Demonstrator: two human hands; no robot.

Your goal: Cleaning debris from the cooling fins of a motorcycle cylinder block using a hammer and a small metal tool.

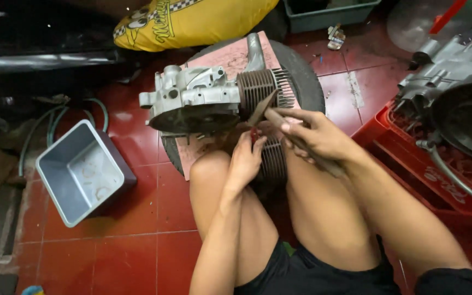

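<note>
While my right hand (315, 136) gripped a flat scraper (263, 107) against the finned cylinder (258, 87), my left hand (245, 158) pinched a small red item (254, 134) just below. Both lay beside the grey engine case (192, 98) on a tyre (301, 71); 1 grey tub (80, 172) stood well apart.

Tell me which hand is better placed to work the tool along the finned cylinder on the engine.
Right, probably. The right hand grips the wooden-handled tool, its tip against the finned cylinder. The left hand sits lower, pinching something small and red.
</note>
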